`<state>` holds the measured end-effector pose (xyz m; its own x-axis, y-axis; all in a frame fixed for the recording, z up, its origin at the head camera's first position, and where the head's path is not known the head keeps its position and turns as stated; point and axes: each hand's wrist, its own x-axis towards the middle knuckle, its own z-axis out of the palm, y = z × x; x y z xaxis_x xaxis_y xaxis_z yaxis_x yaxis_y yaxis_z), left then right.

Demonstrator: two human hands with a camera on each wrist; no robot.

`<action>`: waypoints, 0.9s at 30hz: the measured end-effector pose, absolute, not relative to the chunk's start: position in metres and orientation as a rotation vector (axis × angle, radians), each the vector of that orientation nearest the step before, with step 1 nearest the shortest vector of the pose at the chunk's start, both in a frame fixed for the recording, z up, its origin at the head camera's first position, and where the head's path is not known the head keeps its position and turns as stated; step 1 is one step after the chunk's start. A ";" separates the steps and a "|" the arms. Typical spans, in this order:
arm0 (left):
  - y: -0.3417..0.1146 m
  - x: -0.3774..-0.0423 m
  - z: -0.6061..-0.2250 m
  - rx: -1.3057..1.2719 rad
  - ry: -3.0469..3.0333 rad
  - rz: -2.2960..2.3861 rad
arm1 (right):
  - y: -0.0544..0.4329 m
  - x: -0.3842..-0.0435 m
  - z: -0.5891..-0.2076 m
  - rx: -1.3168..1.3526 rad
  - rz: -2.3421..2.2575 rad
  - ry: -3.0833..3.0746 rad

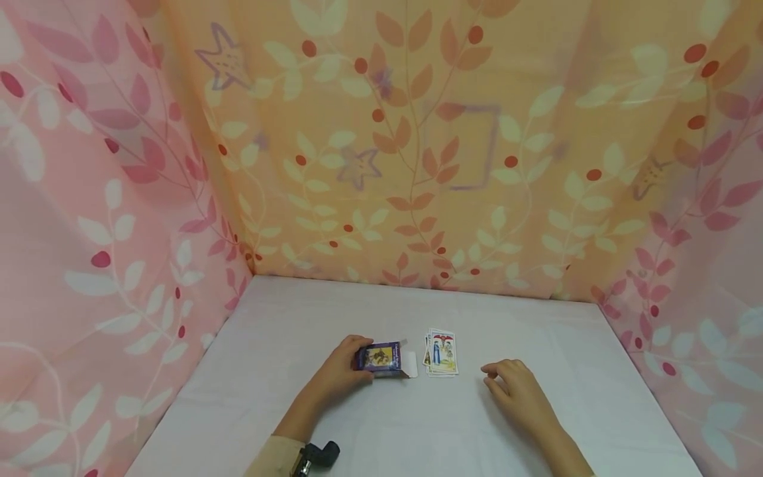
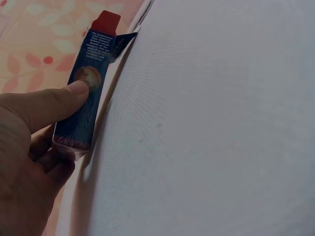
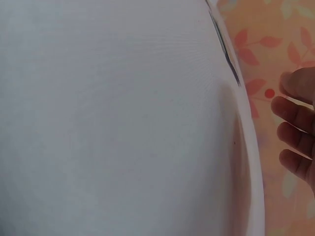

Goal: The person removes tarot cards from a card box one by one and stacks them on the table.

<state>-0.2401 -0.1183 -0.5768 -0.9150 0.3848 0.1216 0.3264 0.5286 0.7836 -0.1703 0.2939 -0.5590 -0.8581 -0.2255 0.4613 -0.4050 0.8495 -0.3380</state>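
Observation:
My left hand (image 1: 342,368) grips a small dark blue card box (image 1: 381,358) by its left end, thumb along the near side. The box's flap (image 1: 410,364) hangs out at the right end, facing the cards. In the left wrist view the thumb presses the printed narrow side of the box (image 2: 91,54). Just right of the box lies a loose pile of illustrated cards (image 1: 443,353), face up. My right hand (image 1: 515,391) hovers to the right of the pile with loosely curled fingers and nothing in them; the right wrist view shows its fingers (image 3: 295,110) spaced apart.
A white cloth-covered table (image 1: 286,311) lies under everything. Patterned curtains (image 1: 369,165) enclose it at the back and both sides. A black device (image 1: 318,456) is strapped at the left wrist, over a beige sleeve (image 1: 277,456).

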 end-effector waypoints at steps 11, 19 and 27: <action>-0.117 -0.243 -0.574 0.632 2.664 1.296 | 0.305 -0.164 -0.557 0.461 0.581 -2.618; -0.116 -0.247 -0.570 0.653 2.654 1.214 | 0.315 -0.160 -0.560 0.465 0.557 -2.617; -0.124 -0.253 -0.574 0.694 2.736 1.122 | 0.324 -0.159 -0.561 0.512 0.488 -2.602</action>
